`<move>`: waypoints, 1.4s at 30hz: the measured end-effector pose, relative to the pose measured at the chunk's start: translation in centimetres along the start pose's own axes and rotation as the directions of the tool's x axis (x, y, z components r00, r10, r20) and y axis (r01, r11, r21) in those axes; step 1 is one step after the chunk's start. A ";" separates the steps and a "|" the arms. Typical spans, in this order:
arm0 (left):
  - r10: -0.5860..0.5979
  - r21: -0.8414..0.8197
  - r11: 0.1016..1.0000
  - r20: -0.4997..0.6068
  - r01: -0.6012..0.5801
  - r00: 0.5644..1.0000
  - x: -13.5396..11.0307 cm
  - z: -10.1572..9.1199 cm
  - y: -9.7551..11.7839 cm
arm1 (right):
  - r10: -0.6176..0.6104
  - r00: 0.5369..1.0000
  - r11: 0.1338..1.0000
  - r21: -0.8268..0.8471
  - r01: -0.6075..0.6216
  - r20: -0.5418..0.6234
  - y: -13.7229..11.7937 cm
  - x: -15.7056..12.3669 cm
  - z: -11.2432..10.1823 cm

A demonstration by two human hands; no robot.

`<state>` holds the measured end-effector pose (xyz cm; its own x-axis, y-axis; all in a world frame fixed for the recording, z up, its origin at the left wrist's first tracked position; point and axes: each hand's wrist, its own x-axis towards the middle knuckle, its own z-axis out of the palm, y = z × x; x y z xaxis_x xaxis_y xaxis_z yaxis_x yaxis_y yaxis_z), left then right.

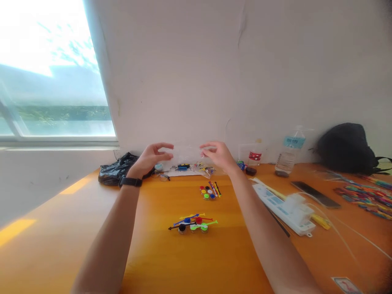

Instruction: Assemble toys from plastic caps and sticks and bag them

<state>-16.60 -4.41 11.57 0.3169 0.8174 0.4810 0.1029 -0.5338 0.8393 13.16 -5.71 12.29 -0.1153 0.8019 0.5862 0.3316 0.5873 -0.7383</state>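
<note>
My left hand, with a black band on its wrist, is raised near the back of the table. Its thumb and forefinger are apart, with nothing visible between them. Opposite it, my right hand hovers with fingers curved and a small gap at the tips. A faint clear plastic film shows between the hands; whether either touches it I cannot tell. Below lies a cluster of coloured arrow spinners on round bases. Farther back are several loose coloured round pieces and loose plastic arrows.
At the back left are a black plastic bag and glasses. A white power strip, phone, water bottle, bottle with red label, black backpack and colourful strands occupy the right.
</note>
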 end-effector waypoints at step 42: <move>-0.110 0.640 0.768 0.146 -0.010 0.983 0.9 1.3 -9.3 | 0.295 0.447 0.885 -0.418 0.204 0.844 -0.4 -2.2 4.7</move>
<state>-16.02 1.04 3.83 0.4382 0.8305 0.3440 0.6798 -0.5565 0.4777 8.91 -7.22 9.78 -0.7442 0.6242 -0.2380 0.6612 0.6378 -0.3949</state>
